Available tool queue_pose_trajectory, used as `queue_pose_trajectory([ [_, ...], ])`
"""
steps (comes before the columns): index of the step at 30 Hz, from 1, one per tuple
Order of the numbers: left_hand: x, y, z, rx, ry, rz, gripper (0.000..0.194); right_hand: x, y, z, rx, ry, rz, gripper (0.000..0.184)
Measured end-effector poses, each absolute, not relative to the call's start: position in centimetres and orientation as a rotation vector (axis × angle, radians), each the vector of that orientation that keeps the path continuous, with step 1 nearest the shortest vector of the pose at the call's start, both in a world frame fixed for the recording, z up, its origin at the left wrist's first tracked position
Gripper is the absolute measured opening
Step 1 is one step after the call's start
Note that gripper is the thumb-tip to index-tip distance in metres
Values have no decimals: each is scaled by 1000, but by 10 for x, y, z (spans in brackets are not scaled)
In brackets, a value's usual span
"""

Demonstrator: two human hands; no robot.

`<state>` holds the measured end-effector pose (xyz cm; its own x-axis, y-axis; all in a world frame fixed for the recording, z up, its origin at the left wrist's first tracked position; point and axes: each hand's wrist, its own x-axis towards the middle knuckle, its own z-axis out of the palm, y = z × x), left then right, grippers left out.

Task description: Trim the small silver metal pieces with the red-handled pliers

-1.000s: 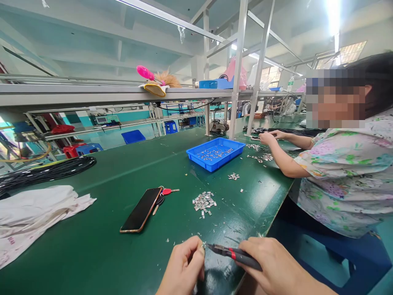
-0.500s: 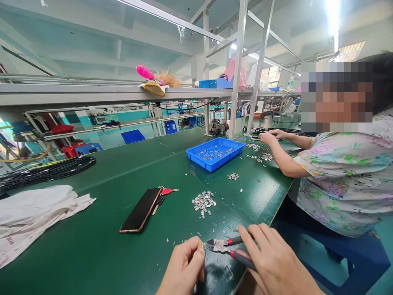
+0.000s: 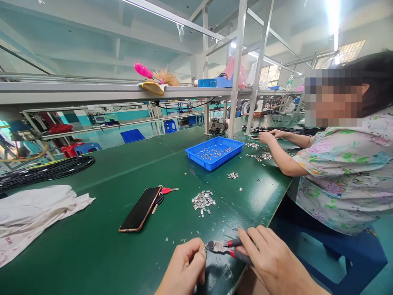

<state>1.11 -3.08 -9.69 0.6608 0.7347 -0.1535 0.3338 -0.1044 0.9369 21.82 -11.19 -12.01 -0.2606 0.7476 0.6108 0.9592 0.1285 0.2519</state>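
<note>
My right hand point(image 3: 267, 256) is wrapped round the dark handles of a pair of diagonal cutters point(image 3: 220, 247) with red bands. Their jaws point left and meet the fingertips of my left hand point(image 3: 187, 262). Thumb and forefinger of that hand are pinched together; a small bright bit shows between them, too little to name. Just beyond the hands lies a pile of small flat metal pieces point(image 3: 203, 202), with tiny pale scraps scattered on the green table point(image 3: 107, 254) around it.
A blue tray point(image 3: 211, 166) with small parts stands farther back. To the left lie a phone point(image 3: 139, 209), keys point(image 3: 166, 190), a white cloth point(image 3: 39, 213) and coiled black cable point(image 3: 52, 168). A co-worker point(image 3: 346, 172) sits at right, hands over other small pieces.
The cutters' handles have come slightly closer together in my right hand. My left hand stays at the jaws. The co-worker's head has turned a little.
</note>
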Motion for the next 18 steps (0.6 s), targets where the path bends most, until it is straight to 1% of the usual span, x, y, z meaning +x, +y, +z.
queue_pose_trajectory([
  [1, 11, -31, -97, 1701, 866, 427, 38, 219, -112, -121, -1680, -2094, -697, 21],
  [3, 11, -31, -97, 1700, 850, 431, 39, 221, -112, -121, -1754, -2110, -170, 20],
  [5, 11, -31, -98, 1714, 838, 437, 40, 221, -110, -116, -1813, -2054, 351, 30],
  [6, 12, -31, -98, 1725, 834, 436, 40, 222, -110, -112, -1834, -2005, 532, 34],
  [8, 13, -31, -99, 1733, 834, 435, 40, 222, -108, -104, -1853, -1918, 715, 40],
  [10, 14, -31, -100, 1726, 842, 444, 39, 222, -106, -98, -1865, -1876, 749, 40],
  [12, 14, -30, -99, 1715, 852, 461, 39, 222, -104, -96, -1900, -1875, 648, 35],
  [15, 14, -29, -99, 1707, 863, 468, 41, 224, -99, -101, -1987, -1896, 338, 23],
  [18, 14, -27, -98, 1662, 872, 465, 46, 226, -92, -111, -2010, -1901, 20, 19],
])
